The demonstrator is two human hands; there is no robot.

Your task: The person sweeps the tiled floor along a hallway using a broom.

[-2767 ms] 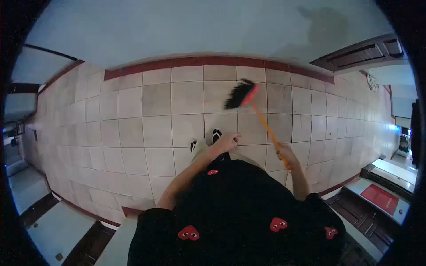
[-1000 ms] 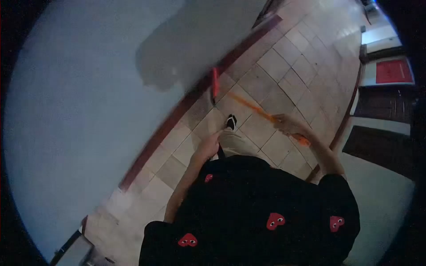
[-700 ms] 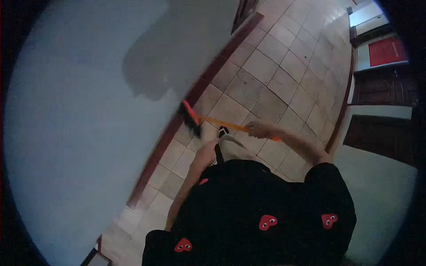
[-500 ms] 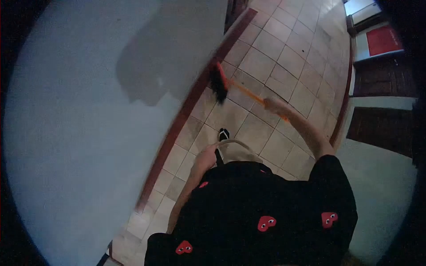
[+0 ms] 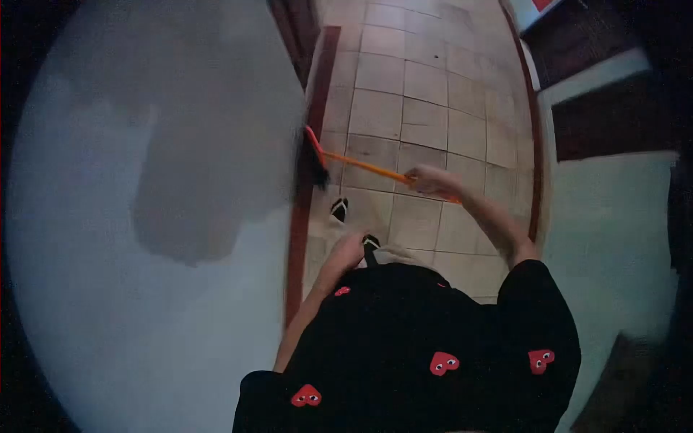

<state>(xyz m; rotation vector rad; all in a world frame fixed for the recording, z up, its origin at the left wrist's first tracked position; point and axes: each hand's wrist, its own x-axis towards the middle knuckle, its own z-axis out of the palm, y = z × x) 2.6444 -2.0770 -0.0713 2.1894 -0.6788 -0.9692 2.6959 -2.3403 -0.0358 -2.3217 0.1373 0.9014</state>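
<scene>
My right hand (image 5: 432, 180) is closed round the orange handle (image 5: 368, 167) of a broom. The broom's red head with dark bristles (image 5: 315, 162) is lifted at the left, against the dark red skirting and the wall in this view. My left hand (image 5: 349, 250) is held low in front of my body, fingers curled. A narrow dark strip (image 5: 372, 260) shows beside it; whether the hand grips it I cannot make out. One dark shoe with a pale strap (image 5: 339, 210) is on the floor below the broom head.
A pale wall (image 5: 79, 289) with dark red skirting (image 5: 296, 252) runs along my left. Beige floor tiles (image 5: 426, 133) stretch ahead, with a small dark spot (image 5: 436, 56). Dark doors or panels (image 5: 603, 119) line the right wall. A brown door (image 5: 296, 29) stands ahead left.
My view has turned, and the corridor now runs straighter ahead. The broom head has shifted left against the skirting, and my right hand stays on the handle. A foot has moved forward.
</scene>
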